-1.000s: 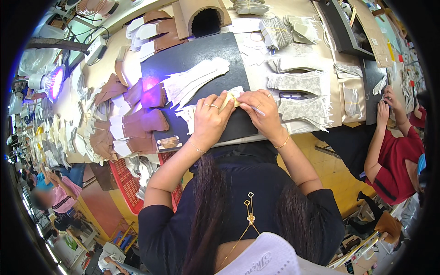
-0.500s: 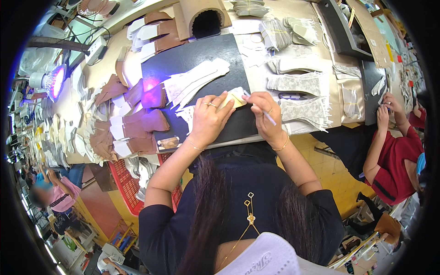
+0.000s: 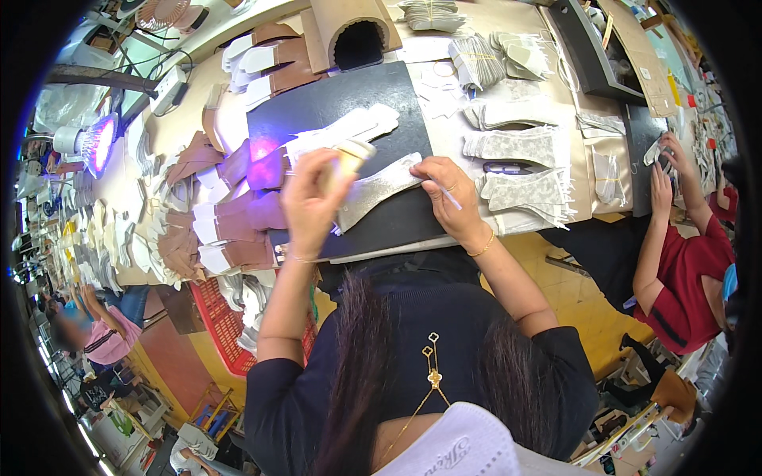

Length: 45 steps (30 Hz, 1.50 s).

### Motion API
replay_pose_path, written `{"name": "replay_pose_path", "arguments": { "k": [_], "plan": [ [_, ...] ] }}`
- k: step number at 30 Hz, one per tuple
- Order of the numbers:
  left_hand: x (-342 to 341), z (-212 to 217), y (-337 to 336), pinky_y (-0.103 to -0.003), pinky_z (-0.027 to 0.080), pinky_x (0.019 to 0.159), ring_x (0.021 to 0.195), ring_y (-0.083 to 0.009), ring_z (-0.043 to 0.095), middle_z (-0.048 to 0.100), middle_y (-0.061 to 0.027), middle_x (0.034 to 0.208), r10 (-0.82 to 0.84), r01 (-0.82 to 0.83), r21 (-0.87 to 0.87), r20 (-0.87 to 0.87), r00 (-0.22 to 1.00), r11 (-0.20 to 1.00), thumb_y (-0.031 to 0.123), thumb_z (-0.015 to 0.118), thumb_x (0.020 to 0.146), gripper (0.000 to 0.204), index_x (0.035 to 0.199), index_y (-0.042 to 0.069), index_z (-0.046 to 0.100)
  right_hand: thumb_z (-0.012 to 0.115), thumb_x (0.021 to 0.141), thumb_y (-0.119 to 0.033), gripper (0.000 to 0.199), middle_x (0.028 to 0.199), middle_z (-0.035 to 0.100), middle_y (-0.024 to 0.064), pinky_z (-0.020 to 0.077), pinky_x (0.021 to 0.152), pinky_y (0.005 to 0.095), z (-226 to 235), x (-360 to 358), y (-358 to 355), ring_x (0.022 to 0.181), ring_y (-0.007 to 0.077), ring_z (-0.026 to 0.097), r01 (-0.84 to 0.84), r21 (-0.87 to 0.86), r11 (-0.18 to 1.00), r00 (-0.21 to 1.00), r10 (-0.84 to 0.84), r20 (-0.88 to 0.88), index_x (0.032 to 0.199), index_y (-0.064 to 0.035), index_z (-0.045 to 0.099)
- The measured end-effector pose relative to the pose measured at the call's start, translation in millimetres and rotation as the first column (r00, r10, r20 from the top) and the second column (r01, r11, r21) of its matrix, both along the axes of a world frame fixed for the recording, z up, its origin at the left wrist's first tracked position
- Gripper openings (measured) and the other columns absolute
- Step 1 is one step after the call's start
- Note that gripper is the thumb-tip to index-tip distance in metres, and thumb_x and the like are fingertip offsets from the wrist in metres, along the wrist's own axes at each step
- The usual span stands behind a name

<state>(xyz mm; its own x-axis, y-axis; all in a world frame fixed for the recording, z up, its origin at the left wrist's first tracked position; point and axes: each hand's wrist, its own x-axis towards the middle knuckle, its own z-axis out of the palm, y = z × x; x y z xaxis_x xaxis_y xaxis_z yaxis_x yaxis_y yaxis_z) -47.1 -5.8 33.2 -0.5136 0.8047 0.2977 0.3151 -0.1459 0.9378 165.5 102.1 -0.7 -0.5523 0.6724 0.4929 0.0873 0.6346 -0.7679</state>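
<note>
My left hand (image 3: 311, 194) is raised over the left part of the black board (image 3: 397, 79), its fingers closed round a cream-coloured block (image 3: 349, 157) that is blurred by motion. Flat on the board beside it lies a grey, curved leather-like piece (image 3: 381, 189), wide at its left end and narrow at its right. At that narrow end are the fingertips of my right hand (image 3: 454, 198). A slim, pale pen-like stick (image 3: 451, 197) is held in the same hand and points toward me. Behind the grey piece, several overlapping white cut pieces (image 3: 341, 131) rest on the board.
Brown and white pieces (image 3: 230, 226) lie left of the board, near a lit lamp (image 3: 97, 147). Grey piece stacks (image 3: 512, 147) and a dark penknife-like tool (image 3: 508, 167) are to the right. A hollow arched stand (image 3: 357, 36) is behind. A co-worker in red (image 3: 686, 278) works at the far right.
My left hand has lifted and moved left with the cream block, away from my right hand. The grey piece under it now shows. My right hand has shifted little.
</note>
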Motion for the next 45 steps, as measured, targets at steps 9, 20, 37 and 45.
{"name": "replay_pose_path", "arguments": {
  "k": [9, 20, 37, 45],
  "plan": [
    [-60.3, 57.3, -0.1, -0.035, 0.054, 0.091, 0.107, -0.0229, 0.067, 0.068, -0.0103, 0.113, 0.178, -0.184, 0.045, -0.545, 0.819, 0.982, 0.004, 0.081, 0.084, 0.03, 0.112, 0.004, 0.072, 0.065, 0.097, -0.016, 0.017, 0.101, 0.069, 0.0123, 0.0539, 0.085, 0.0398, -4.2, -0.3, 4.6, 0.092, 0.0328, 0.067, -0.021, 0.16, 0.987, 0.999, 0.015, 0.041, 0.11, -0.0055, 0.065],
    [27.0, -13.6, 21.5, -0.039, 0.052, 0.086, 0.1, -0.0262, 0.065, 0.072, -0.0089, 0.111, -0.294, 0.176, -0.239, -0.688, 0.663, 0.955, 0.021, 0.082, 0.08, 0.023, 0.099, 0.009, 0.077, 0.044, 0.111, -0.028, 0.033, 0.111, 0.06, 0.011, 0.0516, 0.089, 0.031, -6.2, 18.1, 5.7, 0.104, 0.0254, 0.073, 0.018, -0.395, 0.918, 0.993, -0.063, -0.1, 0.117, 0.0009, 0.059],
    [48.1, -21.8, 21.0, -0.038, 0.048, 0.082, 0.099, -0.0258, 0.064, 0.072, -0.0087, 0.114, -0.236, 0.095, -0.223, -0.773, 0.589, 0.97, 0.022, 0.081, 0.079, 0.024, 0.1, 0.009, 0.077, 0.058, 0.104, -0.02, 0.022, 0.096, 0.073, 0.0091, 0.05, 0.083, 0.035, 0.1, 18.5, 10.9, 0.085, 0.0233, 0.069, 0.035, -0.079, 0.996, 0.994, -0.027, 0.109, 0.103, -0.0024, 0.071],
    [54.0, -20.1, 21.1, -0.039, 0.049, 0.084, 0.101, -0.0271, 0.064, 0.072, -0.0093, 0.115, -0.216, 0.059, -0.223, -0.794, 0.568, 0.973, 0.021, 0.081, 0.08, 0.023, 0.099, 0.009, 0.077, 0.065, 0.098, -0.017, 0.013, 0.096, 0.076, 0.0054, 0.0451, 0.083, 0.0362, 7.3, 16.2, 19.4, 0.08, 0.0217, 0.066, -0.057, 0.019, 0.998, 0.986, 0.053, 0.156, 0.098, -0.0064, 0.074]
  ]
}}
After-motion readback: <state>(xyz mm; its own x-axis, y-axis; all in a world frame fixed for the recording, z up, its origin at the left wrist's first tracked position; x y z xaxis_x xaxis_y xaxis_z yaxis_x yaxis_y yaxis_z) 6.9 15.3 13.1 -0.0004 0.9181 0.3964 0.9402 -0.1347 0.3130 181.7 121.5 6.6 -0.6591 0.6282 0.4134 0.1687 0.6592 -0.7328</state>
